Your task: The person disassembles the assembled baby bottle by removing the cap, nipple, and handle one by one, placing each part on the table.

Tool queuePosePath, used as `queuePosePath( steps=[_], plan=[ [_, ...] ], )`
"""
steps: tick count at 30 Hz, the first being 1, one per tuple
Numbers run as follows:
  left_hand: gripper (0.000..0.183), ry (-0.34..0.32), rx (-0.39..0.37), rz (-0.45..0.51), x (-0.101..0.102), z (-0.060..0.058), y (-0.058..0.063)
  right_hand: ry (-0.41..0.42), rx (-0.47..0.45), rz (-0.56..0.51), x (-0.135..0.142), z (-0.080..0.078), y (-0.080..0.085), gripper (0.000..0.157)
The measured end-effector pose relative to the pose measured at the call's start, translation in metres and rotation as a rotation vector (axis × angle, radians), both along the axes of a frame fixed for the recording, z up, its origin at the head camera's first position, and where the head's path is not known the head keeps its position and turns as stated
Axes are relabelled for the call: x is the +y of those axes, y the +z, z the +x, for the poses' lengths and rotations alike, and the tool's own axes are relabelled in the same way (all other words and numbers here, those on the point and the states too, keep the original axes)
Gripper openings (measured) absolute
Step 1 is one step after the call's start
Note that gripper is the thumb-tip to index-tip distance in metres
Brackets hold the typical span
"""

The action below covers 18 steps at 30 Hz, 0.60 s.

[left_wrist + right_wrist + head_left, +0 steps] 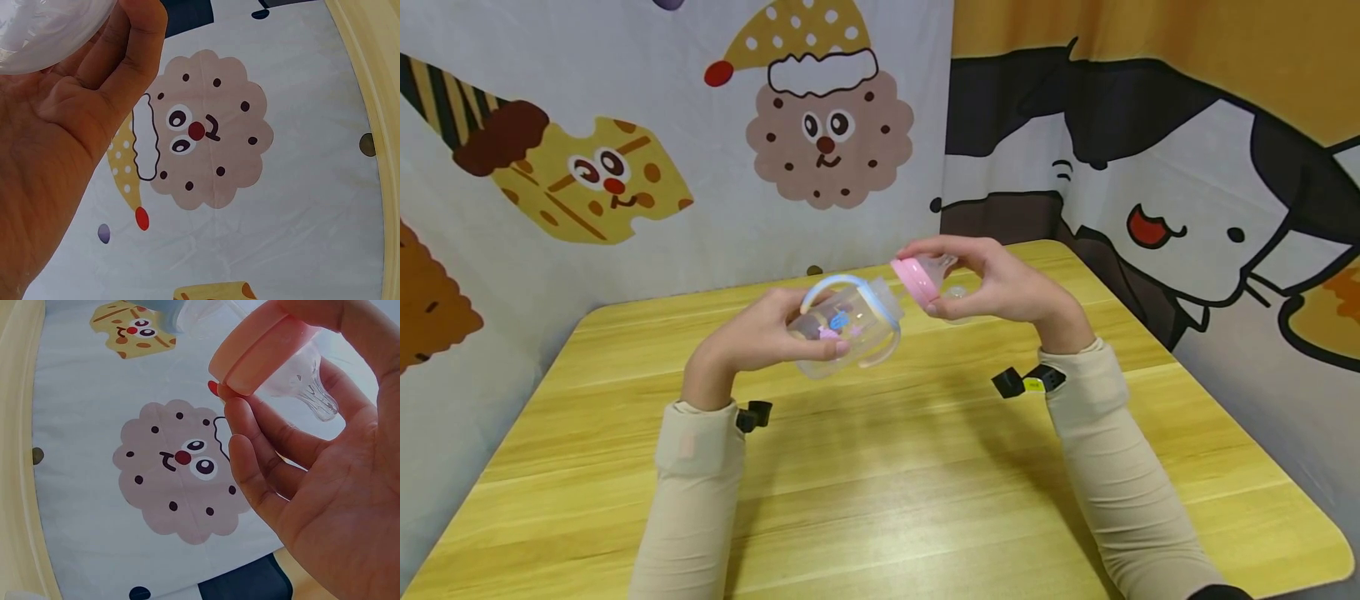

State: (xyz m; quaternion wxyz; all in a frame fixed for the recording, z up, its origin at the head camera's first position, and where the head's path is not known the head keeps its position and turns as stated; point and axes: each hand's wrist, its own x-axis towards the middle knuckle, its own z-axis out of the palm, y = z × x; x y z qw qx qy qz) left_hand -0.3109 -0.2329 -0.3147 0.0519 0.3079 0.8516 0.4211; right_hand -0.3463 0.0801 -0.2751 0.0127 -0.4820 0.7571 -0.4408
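Note:
In the head view my left hand (756, 333) grips a clear baby bottle (850, 329) with a pale blue handle ring and small blue and pink prints. The bottle is tilted, its open neck toward the right. My right hand (1000, 279) pinches the pink collar of a bottle nipple (916, 282) between thumb and fingers, close to the bottle's mouth but apart from it. In the right wrist view the clear nipple tip (319, 403) points back toward the palm. Only the rounded base of the bottle (44, 37) shows in the left wrist view.
A small clear domed object (957, 293) stands on the wooden table (880, 483) behind my right hand, partly hidden by it. A curtain (715, 233) with cartoon prints hangs along the table's far edge. Each wrist wears a small black camera (754, 415).

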Motion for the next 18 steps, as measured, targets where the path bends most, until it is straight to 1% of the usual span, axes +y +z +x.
queuePosePath(
  steps=[6,18],
  plan=[
    [0.032,-0.004,-0.009,0.003,0.0000,0.0000,0.0004,0.000,-0.002,0.000,0.0018,-0.0006,-0.0001,0.056],
    [0.032,-0.008,0.028,-0.016,-0.0001,-0.0012,-0.0008,0.002,-0.001,0.001,0.0026,-0.0014,-0.0010,0.056]
  ],
)
